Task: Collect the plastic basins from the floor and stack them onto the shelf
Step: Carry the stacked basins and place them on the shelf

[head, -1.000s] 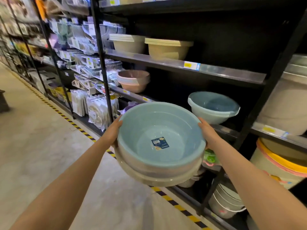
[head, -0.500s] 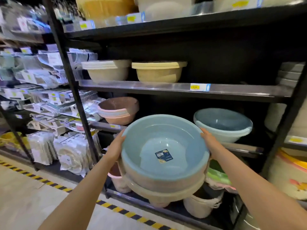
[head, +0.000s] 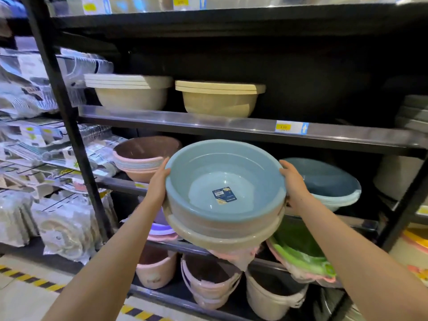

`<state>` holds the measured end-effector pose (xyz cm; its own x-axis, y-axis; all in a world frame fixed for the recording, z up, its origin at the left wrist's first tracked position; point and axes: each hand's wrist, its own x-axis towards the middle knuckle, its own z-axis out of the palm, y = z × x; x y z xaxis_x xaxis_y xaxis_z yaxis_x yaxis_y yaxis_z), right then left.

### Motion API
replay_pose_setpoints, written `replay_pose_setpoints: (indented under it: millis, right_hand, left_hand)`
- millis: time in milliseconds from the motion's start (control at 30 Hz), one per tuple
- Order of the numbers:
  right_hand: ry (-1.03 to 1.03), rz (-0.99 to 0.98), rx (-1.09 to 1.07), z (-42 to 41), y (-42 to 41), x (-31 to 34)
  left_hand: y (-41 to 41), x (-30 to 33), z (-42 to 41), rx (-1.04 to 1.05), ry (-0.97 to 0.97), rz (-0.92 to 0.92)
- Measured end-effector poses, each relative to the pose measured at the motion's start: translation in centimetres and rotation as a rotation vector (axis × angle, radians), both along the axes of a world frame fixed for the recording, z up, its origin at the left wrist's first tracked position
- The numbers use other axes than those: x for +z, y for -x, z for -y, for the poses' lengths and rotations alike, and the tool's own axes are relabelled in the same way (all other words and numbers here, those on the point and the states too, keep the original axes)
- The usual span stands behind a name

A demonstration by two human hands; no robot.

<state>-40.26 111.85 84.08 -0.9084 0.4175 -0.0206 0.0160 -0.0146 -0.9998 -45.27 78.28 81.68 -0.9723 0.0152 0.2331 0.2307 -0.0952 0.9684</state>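
Holding a nested stack of plastic basins in mid-air, a person faces a black metal shelf in a shop aisle. The left hand presses flat against the stack's left rim, and the right hand clasps the right rim, fingers curled behind it, so each grip is closed on the stack. The top basin is pale blue with a small dark label stuck on its floor; beneath it sit a beige basin and what looks like a pink one, though the lowest layer is partly hidden.

Just left of the left grip, a stack of pink basins rests on the middle shelf level. Just right of the right grip, on that same level, sits a tilted stack of blue basins. Above both grips, on the next level up, stand a grey-beige basin stack and a yellow basin stack, with a yellow price tag on the shelf edge to their right. Below the grips, pink and white buckets stand on the lowest level, and a green basin leans beside them. Yellow-and-black tape marks the floor along the shelf's foot.
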Motion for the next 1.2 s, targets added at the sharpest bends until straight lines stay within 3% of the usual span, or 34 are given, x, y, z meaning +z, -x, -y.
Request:
replay_pose_setpoints:
  millis: [133, 333, 433, 500, 600, 667, 933, 1033, 1200]
  right_hand:
    - [-0.024, -0.045, -0.044, 0.0, 3.3, -0.8]
    - [0.019, -0.038, -0.101, 1.2, 8.0, -3.8]
    - [-0.016, -0.097, -0.122, 2.1, 10.7, -5.0]
    - [-0.055, -0.147, -0.137, 2.7, 12.5, -5.0]
    - [-0.106, -0.184, -0.179, 3.5, 13.8, -5.1]
    - [-0.153, -0.179, -0.191, 3.9, 13.9, -5.3]
    - [-0.205, -0.223, -0.259, 4.2, 12.7, -6.1]
    - [-0.203, -0.176, -0.213, 4.6, 12.4, -5.7]
    - [-0.139, -0.168, -0.078, 5.6, 11.0, -6.2]
  left_hand:
    - [4.1, -0.8, -0.1, 0.053, -0.066, 0.023]
    - [11.4, -2.7, 0.9, -0.029, 0.057, -0.012]
    - [16.3, -3.1, 1.5, -0.087, 0.027, 0.022]
    - [19.0, -2.5, 1.5, -0.125, 0.028, 0.071]
    - [21.2, -1.7, 1.1, -0.046, -0.057, 0.245]
    - [21.7, -1.3, 0.9, 0.009, -0.013, 0.267]
    - [17.4, -4.7, 1.8, -0.017, 0.24, -0.246]
    - [15.0, -4.8, 0.6, 0.05, 0.279, -0.296]
    - [12.8, -4.6, -0.7, 0.233, 0.228, -0.224]
